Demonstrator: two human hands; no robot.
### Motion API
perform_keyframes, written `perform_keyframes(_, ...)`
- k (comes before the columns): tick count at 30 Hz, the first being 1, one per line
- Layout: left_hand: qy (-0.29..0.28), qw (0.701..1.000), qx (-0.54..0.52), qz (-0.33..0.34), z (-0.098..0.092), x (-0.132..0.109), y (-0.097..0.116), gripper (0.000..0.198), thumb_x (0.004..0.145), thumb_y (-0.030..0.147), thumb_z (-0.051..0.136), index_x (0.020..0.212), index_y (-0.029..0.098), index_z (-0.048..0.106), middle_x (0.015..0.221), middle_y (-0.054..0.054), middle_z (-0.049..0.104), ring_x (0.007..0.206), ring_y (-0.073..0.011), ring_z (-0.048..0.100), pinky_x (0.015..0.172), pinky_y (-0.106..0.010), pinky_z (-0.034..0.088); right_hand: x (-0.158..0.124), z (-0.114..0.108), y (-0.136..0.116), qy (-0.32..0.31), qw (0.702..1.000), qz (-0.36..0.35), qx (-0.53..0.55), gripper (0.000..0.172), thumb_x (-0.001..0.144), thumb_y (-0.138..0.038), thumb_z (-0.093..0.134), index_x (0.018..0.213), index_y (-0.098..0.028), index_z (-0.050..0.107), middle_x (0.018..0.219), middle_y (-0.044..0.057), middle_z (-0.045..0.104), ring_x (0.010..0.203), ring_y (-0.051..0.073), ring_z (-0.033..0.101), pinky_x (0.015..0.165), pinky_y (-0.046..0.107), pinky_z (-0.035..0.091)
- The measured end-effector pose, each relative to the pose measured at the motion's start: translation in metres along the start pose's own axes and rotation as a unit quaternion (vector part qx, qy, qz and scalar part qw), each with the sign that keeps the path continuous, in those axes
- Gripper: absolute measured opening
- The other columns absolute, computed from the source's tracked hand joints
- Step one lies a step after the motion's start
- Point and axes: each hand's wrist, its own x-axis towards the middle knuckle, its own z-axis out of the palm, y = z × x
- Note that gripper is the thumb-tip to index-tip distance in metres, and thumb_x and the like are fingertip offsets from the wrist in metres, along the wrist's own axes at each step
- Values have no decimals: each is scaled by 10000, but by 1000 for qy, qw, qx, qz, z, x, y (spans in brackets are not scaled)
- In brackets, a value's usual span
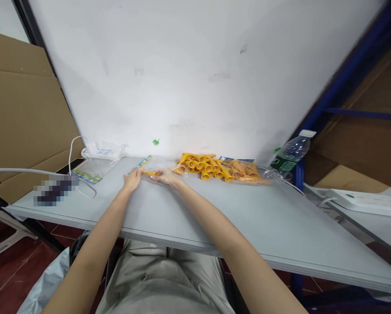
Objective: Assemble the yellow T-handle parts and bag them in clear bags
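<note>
A clear plastic bag with a colourful printed header strip lies on the grey table. My left hand is closed on the bag's left side, near the header. Between my hands a yellow plastic horn lies in or at the bag, its wide end to the right. My right hand closes on the horn's wide end; its fingertips are partly hidden. Just right of that hand is a pile of yellow horns, and beside it more horns lie inside a clear bag.
Flat clear bags and a white power strip with a cable lie at the left. A water bottle leans at the right near a blue post. Cardboard stands at the left; a white wall rises behind the table.
</note>
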Motion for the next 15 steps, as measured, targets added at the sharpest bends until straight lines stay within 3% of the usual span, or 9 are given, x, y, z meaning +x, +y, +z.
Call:
perform_keyframes(4,-14,1000,3,7,-1,-1,2,519,994,362,169,1405,306,480,1512,-28,425,1434,-245,331,1169,-622,112,-2,3,0,29,999,-2,35,337,675,-296,777,959,-150,670,622,-55,549,579,92,469,595,215,403)
perform_keyframes(7,-16,1000,8,11,-2,-2,3,517,994,358,177,1410,312,480,1508,-11,431,1439,-243,318,1177,-600,121,-3,-1,-2,17,1000,10,8,393,704,-242,763,1076,-150,676,670,-43,595,638,103,522,660,214,445)
perform_keyframes(12,-11,998,17,65,-3,-3,5,509,994,319,197,1384,269,520,1457,-11,503,1396,-200,394,1189,-453,221,-4,-12,-7,-22,998,36,-36,450,662,-223,803,1102,-200,715,939,8,713,914,158,632,863,251,487)
perform_keyframes(15,-16,996,20,91,-3,-4,6,495,991,319,223,1342,247,564,1423,-15,541,1358,-177,445,1177,-371,264,-8,-20,-14,-58,996,47,-54,467,634,-204,818,1092,-220,731,955,8,733,972,162,641,925,253,475)
